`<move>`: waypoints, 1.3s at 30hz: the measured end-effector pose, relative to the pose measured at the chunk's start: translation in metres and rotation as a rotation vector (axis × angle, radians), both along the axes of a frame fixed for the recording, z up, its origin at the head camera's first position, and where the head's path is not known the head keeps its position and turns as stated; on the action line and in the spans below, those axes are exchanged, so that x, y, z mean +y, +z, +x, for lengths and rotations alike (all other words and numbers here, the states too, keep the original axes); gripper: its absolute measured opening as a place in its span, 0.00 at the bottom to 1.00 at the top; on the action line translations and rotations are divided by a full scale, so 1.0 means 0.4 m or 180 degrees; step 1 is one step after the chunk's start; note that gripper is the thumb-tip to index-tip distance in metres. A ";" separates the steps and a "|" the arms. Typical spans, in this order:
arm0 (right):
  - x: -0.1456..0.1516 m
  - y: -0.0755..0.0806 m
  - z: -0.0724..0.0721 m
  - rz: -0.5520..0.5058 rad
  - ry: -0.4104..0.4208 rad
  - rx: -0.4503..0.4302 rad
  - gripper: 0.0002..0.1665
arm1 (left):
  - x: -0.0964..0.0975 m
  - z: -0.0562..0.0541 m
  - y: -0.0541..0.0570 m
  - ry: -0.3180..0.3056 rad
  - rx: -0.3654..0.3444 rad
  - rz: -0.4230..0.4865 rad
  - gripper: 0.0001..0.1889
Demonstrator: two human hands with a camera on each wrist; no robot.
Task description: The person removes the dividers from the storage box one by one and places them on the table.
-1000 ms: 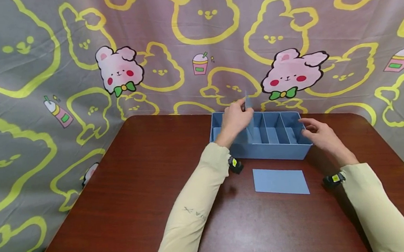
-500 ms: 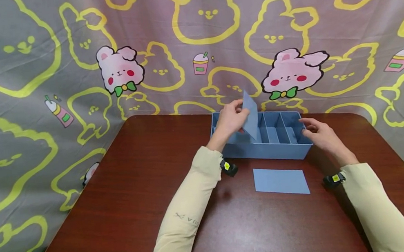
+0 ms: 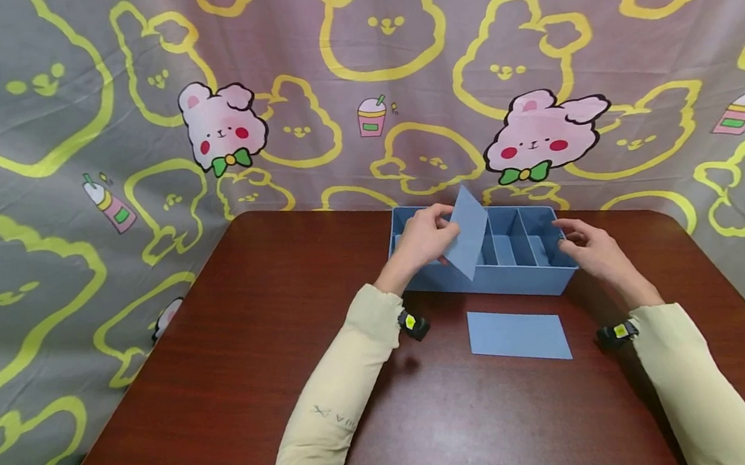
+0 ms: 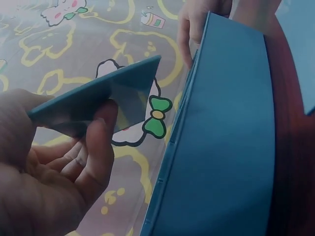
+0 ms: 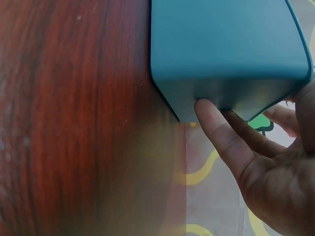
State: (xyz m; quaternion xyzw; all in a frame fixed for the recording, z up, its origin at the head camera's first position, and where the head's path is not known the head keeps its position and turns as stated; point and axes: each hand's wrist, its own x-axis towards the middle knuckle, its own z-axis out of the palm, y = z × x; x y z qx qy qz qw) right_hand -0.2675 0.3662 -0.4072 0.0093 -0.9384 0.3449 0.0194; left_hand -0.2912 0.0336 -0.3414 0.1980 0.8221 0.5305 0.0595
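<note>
A long blue divided box (image 3: pixel 486 279) stands near the table's back edge, with several compartments showing at its right. My left hand (image 3: pixel 423 241) pinches a thin flat blue panel (image 3: pixel 469 234) over the box's left part. In the left wrist view, the thumb is on one face of that panel (image 4: pixel 93 93) and a fingertip on the other. The panel stands tilted, one corner up. My right hand (image 3: pixel 590 246) holds the box's right end, thumb at the rim. The right wrist view shows fingers (image 5: pixel 216 125) against the outer end wall (image 5: pixel 189 101).
A second flat blue panel (image 3: pixel 518 335) lies on the brown table (image 3: pixel 274 334), in front of the box. A patterned curtain (image 3: pixel 306 118) hangs close behind the table and along its sides.
My left hand has drawn the panel up out of the box and toward me, turning its face into sight. The right hand and the box have stayed put.
</note>
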 end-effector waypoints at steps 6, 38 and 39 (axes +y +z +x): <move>-0.001 0.004 0.003 0.0009 0.0018 0.0039 0.32 | -0.018 0.008 -0.015 -0.0069 0.0043 -0.0150 0.17; -0.003 -0.004 0.001 -0.0002 -0.0005 0.0013 0.32 | -0.105 0.071 -0.002 -0.0212 0.0547 -0.0733 0.18; -0.003 -0.003 0.002 -0.0001 -0.0003 0.0013 0.32 | -0.108 0.072 -0.002 -0.0202 0.0548 -0.0752 0.18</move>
